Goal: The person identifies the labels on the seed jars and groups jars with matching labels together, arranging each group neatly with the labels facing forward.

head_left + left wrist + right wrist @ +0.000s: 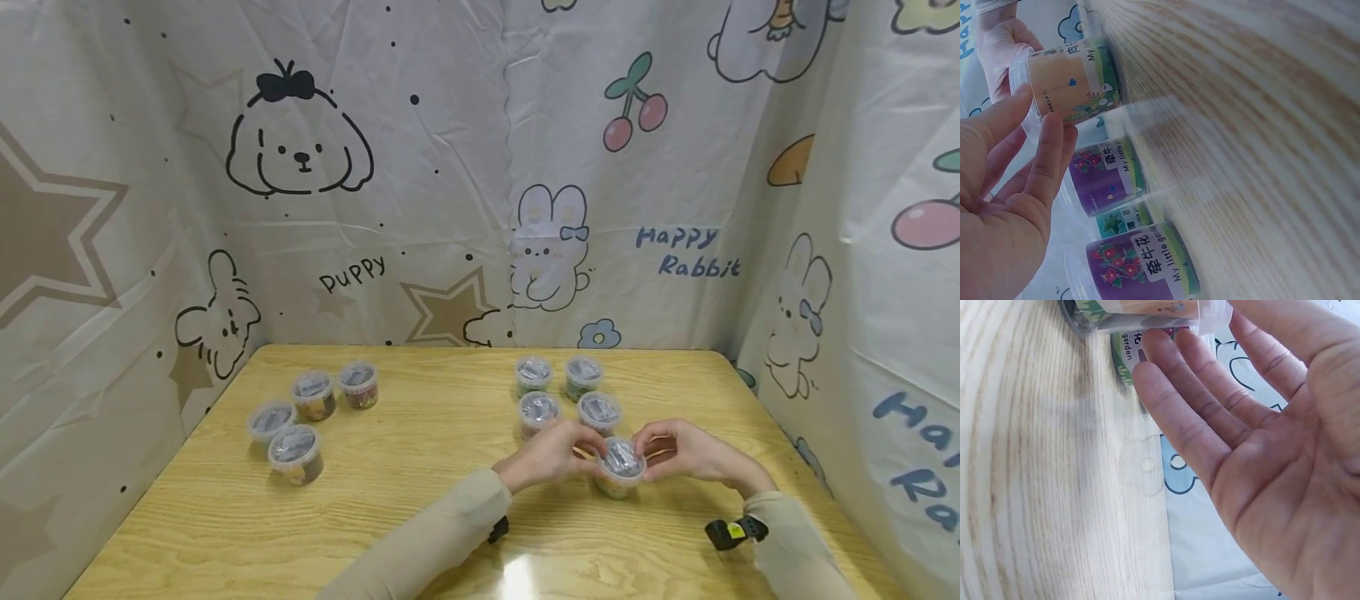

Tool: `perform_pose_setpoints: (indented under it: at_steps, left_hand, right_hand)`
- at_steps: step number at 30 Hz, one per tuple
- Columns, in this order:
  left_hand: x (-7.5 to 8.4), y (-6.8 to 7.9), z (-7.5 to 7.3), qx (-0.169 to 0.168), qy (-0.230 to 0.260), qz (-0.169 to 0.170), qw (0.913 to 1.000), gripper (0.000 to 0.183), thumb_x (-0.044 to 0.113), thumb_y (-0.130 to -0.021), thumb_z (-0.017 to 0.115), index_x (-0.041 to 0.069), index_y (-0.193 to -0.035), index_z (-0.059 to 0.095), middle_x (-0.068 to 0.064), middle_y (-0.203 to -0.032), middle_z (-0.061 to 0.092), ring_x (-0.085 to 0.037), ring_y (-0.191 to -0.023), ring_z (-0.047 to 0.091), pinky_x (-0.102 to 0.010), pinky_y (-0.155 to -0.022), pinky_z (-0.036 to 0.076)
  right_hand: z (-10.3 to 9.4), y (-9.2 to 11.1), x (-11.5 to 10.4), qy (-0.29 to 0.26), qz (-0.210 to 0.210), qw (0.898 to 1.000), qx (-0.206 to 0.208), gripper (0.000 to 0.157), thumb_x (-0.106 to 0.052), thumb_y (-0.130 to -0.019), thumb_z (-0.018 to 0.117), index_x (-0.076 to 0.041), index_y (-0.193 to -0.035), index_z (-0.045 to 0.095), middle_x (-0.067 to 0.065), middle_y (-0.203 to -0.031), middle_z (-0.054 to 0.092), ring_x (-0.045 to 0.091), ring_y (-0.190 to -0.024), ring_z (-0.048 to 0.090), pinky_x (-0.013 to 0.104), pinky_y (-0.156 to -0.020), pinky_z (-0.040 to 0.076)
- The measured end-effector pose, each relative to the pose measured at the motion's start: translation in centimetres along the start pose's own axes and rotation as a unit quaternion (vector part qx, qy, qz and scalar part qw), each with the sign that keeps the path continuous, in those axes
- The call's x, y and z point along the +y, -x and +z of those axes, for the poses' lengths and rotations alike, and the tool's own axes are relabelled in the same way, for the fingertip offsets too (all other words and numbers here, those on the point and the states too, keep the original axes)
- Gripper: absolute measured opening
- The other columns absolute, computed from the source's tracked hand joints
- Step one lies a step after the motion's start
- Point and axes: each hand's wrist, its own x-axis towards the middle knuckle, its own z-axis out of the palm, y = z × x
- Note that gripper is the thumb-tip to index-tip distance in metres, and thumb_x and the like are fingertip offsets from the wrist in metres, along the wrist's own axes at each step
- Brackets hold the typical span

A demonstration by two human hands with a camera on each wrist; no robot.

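Observation:
Both hands hold one small round plastic tub (619, 483) with a clear lid, at the right front of the group. Its label, orange with green and the words "My little", faces the left wrist view. My left hand (551, 457) has its thumb and forefinger at the lid's left side. From the other side my right hand (686, 454) grips the rim with thumb and forefinger; its remaining fingers (1179, 412) stretch out loosely beside the tub. Just behind are two purple-labelled tubs, the nearer purple tub (1138, 265) and another purple tub (1107, 178).
Behind the hands, several lidded tubs stand in two rows, among them a back tub (583, 379). More tubs (297, 454) form a cluster at the left of the wooden table (420, 417). A printed cloth (442, 167) hangs along the table's back and sides.

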Motion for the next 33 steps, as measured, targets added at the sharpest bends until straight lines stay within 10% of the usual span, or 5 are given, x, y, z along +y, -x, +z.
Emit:
perform_pose_setpoints:
  at_steps: [17,33]
  left_hand:
    - [-0.1,0.3,-0.3,0.005,0.001,-0.003,1.0,0.027,0.023,-0.083,0.079,0.015,-0.108,0.072,0.005,-0.109,0.073,-0.003,-0.097,0.068,-0.01,-0.075,0.051]
    - [-1.7,2.9,-3.5,0.067,0.069,-0.017,0.9952,0.018,0.018,-0.09,0.073,0.01,-0.106,0.071,-0.007,-0.11,0.071,-0.008,-0.094,0.068,-0.017,-0.081,0.054]
  right_hand:
    - [-0.2,-0.4,-0.5,0.019,-0.002,1.0,-0.001,0.032,-0.01,-0.086,0.075,0.001,-0.112,0.059,0.029,-0.128,0.055,0.008,-0.112,0.062,0.033,-0.093,0.055]
    - [0.9,-3.1,-4.7,0.163,0.041,0.97,0.176,0.024,-0.031,-0.095,0.066,-0.011,-0.108,0.069,0.002,-0.106,0.07,0.012,-0.097,0.064,0.028,-0.083,0.052]
